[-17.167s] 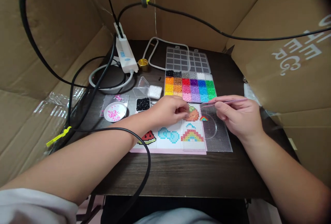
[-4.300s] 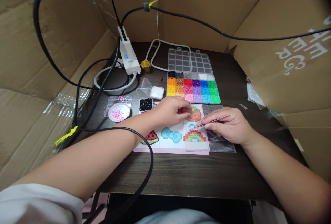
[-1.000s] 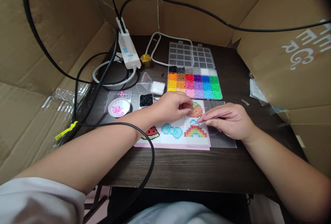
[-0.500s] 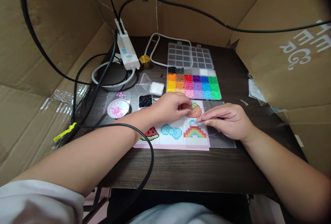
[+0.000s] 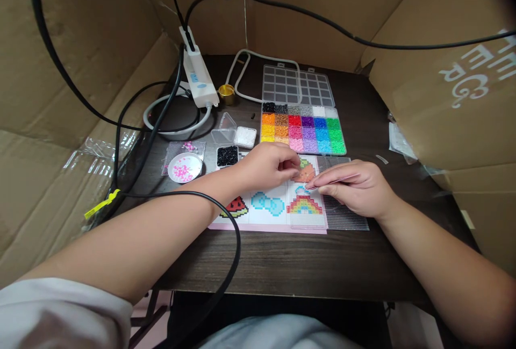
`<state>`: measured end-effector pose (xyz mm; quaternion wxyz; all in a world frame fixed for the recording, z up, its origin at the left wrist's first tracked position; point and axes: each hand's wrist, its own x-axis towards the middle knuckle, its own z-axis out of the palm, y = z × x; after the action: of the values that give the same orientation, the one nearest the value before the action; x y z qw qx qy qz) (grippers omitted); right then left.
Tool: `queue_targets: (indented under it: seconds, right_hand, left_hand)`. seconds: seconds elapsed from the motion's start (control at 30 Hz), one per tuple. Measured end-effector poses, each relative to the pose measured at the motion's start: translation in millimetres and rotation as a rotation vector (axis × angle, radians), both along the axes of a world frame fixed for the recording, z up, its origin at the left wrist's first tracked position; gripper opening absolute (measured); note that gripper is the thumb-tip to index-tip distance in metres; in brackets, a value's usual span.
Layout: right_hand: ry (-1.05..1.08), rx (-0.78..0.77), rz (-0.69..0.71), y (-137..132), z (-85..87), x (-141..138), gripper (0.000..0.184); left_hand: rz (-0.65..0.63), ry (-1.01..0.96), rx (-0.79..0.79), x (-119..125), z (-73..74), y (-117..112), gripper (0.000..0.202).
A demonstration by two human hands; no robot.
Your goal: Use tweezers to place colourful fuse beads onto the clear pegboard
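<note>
As I look down through the head camera, my right hand (image 5: 358, 190) has its grip pinched on the pink tweezers (image 5: 334, 180). Their tip sits at the small blue arc just above the rainbow on the clear pegboard (image 5: 308, 222), which lies on the pattern sheet (image 5: 258, 219) on the table (image 5: 302, 263). My left hand (image 5: 266, 166) hovers over the board's far edge with its fingertips drawn together. I cannot tell whether they pinch a bead. I judge the main risk to be a nudge from either wrist, which would slide the board off its pattern or topple loose beads from their pegs. The black cable (image 5: 233, 241) looping by my left forearm could also drag across the sheet.
</note>
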<state>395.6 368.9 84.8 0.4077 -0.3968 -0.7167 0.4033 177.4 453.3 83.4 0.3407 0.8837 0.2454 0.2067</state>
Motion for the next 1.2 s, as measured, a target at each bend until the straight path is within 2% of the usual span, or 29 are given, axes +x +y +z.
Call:
queue_targets:
  seconds: [0.13,0.27,0.63,0.87,1.2]
  right_hand:
    - [-0.004,0.016,0.004,0.2,0.1,-0.5,0.022]
    - [-0.014,0.01,-0.003,0.6,0.6,-1.4,0.018]
    - [0.023,-0.092,-0.04,-1.5,-0.8,1.5,0.014]
    - [-0.014,-0.103,0.064,-1.2,1.7,2.6,0.014]
    - [-0.063,-0.075,0.085,-1.1,1.5,2.9,0.015]
  left_hand:
    - [-0.004,0.0,-0.006,0.0,0.2,0.2,0.009]
    - [-0.004,-0.002,-0.01,0.0,0.2,0.5,0.009]
    - [0.001,-0.001,0.004,0.5,-0.5,0.3,0.008]
    - [0.003,0.005,0.0,0.6,0.4,-0.5,0.008]
    - [0.003,0.001,0.006,0.2,0.5,-0.2,0.007]
